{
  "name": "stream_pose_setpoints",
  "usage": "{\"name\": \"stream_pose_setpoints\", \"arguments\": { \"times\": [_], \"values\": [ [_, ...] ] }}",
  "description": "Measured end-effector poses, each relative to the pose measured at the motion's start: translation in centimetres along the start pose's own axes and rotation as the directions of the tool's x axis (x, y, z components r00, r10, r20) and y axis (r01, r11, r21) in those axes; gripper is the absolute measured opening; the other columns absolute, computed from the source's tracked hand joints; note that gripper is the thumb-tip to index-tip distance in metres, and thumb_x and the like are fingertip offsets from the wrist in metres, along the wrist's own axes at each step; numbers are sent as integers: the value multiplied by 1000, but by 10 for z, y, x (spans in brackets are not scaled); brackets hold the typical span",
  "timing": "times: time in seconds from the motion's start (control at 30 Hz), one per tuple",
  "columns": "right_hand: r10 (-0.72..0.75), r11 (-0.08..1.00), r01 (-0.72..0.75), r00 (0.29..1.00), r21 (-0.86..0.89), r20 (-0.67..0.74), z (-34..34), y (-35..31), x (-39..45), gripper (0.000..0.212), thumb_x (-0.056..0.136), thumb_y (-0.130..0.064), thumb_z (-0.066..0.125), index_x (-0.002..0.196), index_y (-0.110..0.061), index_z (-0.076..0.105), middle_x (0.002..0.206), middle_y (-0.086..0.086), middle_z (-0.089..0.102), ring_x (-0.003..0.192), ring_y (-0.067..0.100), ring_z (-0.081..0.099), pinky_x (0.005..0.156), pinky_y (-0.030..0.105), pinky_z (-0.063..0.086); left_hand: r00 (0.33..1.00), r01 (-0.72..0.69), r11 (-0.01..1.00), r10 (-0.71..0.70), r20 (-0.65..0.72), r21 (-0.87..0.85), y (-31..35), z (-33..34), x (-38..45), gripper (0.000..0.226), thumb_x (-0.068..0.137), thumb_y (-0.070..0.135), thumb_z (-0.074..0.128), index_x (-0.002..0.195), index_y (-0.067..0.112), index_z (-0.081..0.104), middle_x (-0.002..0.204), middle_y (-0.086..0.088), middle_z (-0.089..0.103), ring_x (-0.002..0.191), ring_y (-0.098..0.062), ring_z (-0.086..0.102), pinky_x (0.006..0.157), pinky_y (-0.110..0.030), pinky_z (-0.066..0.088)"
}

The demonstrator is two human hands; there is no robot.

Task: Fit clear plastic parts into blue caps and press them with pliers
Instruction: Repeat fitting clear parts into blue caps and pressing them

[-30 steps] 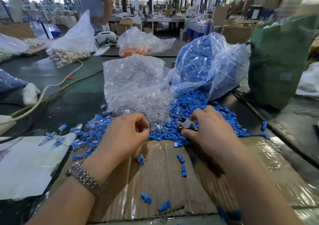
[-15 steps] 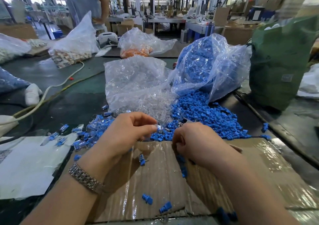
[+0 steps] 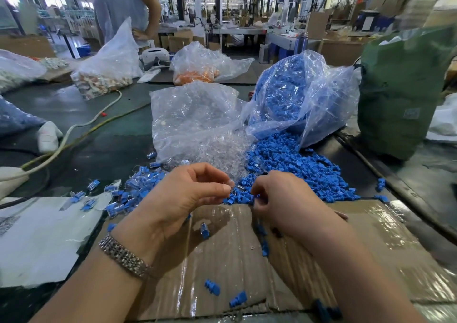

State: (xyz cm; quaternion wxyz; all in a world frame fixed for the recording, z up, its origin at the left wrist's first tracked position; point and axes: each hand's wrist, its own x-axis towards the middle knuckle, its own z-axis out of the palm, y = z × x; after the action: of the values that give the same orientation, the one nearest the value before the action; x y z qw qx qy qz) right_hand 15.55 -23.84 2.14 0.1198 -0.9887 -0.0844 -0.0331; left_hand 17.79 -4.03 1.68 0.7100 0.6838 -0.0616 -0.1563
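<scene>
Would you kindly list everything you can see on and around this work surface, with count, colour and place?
Clear parts bag: one, transparent, centre.
Blue caps bag: one, clear plastic, right of it, spilling.
Loose blue caps: many, blue, heaped at the bag's mouth.
Assembled pieces: many, blue and clear, left of the hands.
Cardboard sheet: one, brown, taped, nearest.
White sheet: one, white, left.
Orange parts bag: one, far centre.
Green sack: one, right.
Cable: one, white, left.
Left hand: pinches a clear part.
Right hand: curled; contents hidden.
</scene>
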Motion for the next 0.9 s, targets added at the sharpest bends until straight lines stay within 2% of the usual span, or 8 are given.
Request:
{"name": "stream_pose_setpoints", "arguments": {
  "times": [0.17,0.23,0.3,0.37,0.43,0.53,0.73,0.9],
  "values": [
    [96,936,-23,977,351,-192,-5,8,1,9,88,-20,69,87,-27,75,65,-14,62,61,-1,56,55,12,38,998,36,980,-26,55,-193,1,0,0,35,68,-4,77,102,2,75,102,-18,75,91,-27,74,74,-26,60],
    [136,809,-13,977,588,-165,-8,10,1,10,89,-17,73,87,-27,76,68,-17,71,65,-3,66,64,10,49,996,64,967,-48,73,-246,2,1,0,33,70,-5,75,102,2,77,105,-19,75,96,-29,74,75,-25,60],
    [109,612,12,989,791,-99,-12,10,-1,11,90,-14,74,91,-24,78,77,-6,77,76,5,74,80,22,58,993,86,954,-61,96,-287,2,0,-1,31,72,-7,73,101,1,77,109,-21,73,100,-31,73,77,-26,60],
    [72,414,46,994,909,-83,-17,8,-3,9,87,-13,75,91,-20,79,83,3,78,83,13,75,83,24,58,992,95,946,-65,105,-309,3,0,-2,28,73,-8,73,99,0,77,110,-23,73,101,-32,73,76,-26,60],
    [45,340,83,993,937,-105,-20,6,-5,10,80,-22,79,89,-22,81,84,3,77,81,11,72,79,19,55,994,85,942,-57,94,-325,4,2,-3,25,71,-7,73,95,0,78,108,-24,73,97,-30,74,74,-26,60],
    [40,314,97,993,945,-115,-20,3,-6,8,81,-16,79,89,-16,80,80,6,77,76,12,72,73,19,54,996,57,946,-33,80,-319,6,4,-5,22,68,-4,75,87,6,80,105,-23,74,94,-28,75,74,-27,61],
    [42,414,107,990,904,-137,-18,-4,-7,4,90,-10,74,93,-10,76,81,5,77,77,14,74,69,15,52,999,-21,959,33,37,-281,7,6,-5,21,61,1,79,79,11,79,94,-15,74,90,-24,72,89,-38,60],
    [13,459,94,994,884,-113,-18,-8,-9,3,91,-11,72,94,-11,74,82,3,76,78,12,74,70,15,53,996,-73,953,85,30,-293,7,7,-7,21,64,-1,77,85,5,76,93,-15,75,87,-23,74,74,-25,59]
  ]
}}
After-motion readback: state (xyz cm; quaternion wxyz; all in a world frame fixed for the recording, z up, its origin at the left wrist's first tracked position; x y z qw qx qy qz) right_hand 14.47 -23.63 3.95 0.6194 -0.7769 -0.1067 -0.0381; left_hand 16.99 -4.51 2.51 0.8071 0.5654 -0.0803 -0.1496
